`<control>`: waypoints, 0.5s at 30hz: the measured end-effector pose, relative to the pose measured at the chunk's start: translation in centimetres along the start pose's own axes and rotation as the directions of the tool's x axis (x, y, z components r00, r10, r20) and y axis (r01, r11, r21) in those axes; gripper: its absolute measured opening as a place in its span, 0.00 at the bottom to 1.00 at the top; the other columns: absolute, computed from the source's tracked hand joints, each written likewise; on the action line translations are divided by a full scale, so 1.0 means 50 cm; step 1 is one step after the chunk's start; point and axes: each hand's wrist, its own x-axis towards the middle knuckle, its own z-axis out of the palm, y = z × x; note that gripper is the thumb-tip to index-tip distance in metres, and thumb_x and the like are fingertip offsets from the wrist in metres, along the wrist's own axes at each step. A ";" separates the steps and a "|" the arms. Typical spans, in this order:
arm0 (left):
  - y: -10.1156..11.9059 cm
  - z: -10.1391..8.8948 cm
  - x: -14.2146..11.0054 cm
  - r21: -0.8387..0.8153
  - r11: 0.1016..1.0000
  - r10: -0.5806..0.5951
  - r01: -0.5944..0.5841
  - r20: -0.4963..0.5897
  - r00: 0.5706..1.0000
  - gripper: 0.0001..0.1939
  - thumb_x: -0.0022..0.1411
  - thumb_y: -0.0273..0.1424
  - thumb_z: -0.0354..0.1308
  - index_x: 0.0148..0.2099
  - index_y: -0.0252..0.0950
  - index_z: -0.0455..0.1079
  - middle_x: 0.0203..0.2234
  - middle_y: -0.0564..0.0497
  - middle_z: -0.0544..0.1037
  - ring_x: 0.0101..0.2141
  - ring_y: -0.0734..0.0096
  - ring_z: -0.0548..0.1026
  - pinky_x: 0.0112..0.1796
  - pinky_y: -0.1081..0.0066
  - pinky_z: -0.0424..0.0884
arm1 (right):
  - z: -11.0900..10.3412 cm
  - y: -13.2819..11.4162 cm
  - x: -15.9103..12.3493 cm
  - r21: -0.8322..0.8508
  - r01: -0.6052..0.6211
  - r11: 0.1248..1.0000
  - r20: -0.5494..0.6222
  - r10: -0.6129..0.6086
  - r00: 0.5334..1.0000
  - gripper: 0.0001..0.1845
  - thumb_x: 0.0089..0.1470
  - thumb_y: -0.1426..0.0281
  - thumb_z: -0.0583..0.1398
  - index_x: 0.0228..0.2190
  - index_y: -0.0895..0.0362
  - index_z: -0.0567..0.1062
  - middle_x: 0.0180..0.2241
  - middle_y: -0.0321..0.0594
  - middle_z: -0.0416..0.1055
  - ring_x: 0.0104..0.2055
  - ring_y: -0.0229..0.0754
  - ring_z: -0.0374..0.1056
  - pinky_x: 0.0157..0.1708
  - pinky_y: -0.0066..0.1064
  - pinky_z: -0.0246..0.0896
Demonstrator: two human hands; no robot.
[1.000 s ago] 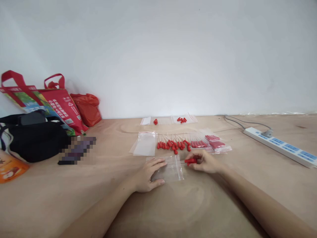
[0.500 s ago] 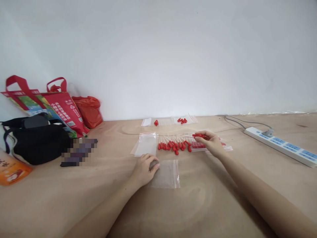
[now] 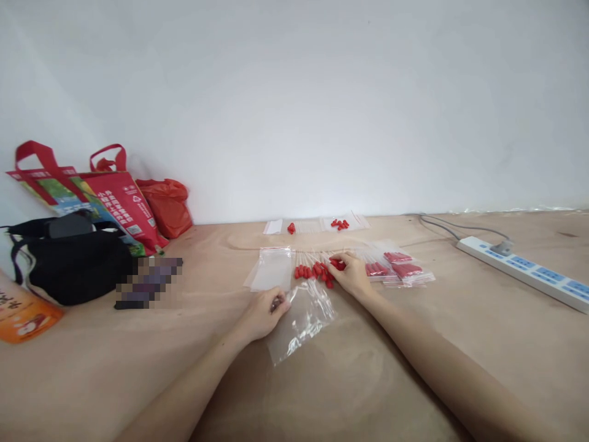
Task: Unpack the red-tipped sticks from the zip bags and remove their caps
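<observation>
Tabletop (image 3: 115, 362) beneath curled left hand (image 3: 263, 312)

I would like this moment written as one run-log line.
left hand: holds clear bag | right hand: at red-tipped sticks, grip unclear | beyond left hand: flat bags

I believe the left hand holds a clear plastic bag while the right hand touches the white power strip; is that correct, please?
Not quite: the head view shows the right hand at the red-headed thin sticks, not the white power strip. The left hand does hold the clear plastic bag.
</observation>
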 end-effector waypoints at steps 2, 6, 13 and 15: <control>-0.011 -0.007 0.008 -0.063 0.997 -0.042 0.035 -0.114 0.993 0.12 0.55 0.39 0.46 0.28 0.37 0.61 0.21 0.56 0.70 0.23 0.73 0.67 0.25 0.75 0.61 | 0.005 -0.002 -0.002 -0.033 0.004 0.999 0.002 -0.004 1.000 0.08 0.44 0.66 0.58 0.27 0.57 0.73 0.27 0.40 0.68 0.28 0.38 0.65 0.30 0.30 0.60; -0.058 -0.026 0.047 -0.126 0.960 -0.278 0.248 -0.364 0.889 0.12 0.55 0.40 0.45 0.33 0.37 0.61 0.21 0.56 0.72 0.21 0.73 0.69 0.24 0.75 0.63 | 0.011 -0.004 -0.002 -0.136 -0.025 0.990 0.027 0.028 0.999 0.11 0.45 0.62 0.58 0.29 0.57 0.73 0.28 0.40 0.68 0.29 0.39 0.65 0.30 0.29 0.59; -0.111 -0.041 0.106 -0.058 0.892 -0.422 0.449 -0.461 0.780 0.13 0.52 0.32 0.48 0.42 0.35 0.59 0.24 0.46 0.75 0.31 0.57 0.73 0.30 0.64 0.66 | -0.003 0.003 -0.004 -0.203 -0.006 0.979 0.080 0.023 0.996 0.17 0.45 0.56 0.58 0.30 0.57 0.73 0.28 0.41 0.67 0.28 0.40 0.65 0.28 0.30 0.58; -0.101 -0.035 0.105 -0.018 0.871 -0.430 0.490 -0.510 0.745 0.18 0.51 0.31 0.50 0.46 0.34 0.59 0.32 0.40 0.74 0.38 0.50 0.71 0.35 0.57 0.64 | -0.010 0.004 -0.006 -0.194 0.015 0.981 0.093 0.003 0.996 0.18 0.44 0.55 0.58 0.31 0.57 0.73 0.28 0.41 0.66 0.28 0.40 0.64 0.28 0.30 0.58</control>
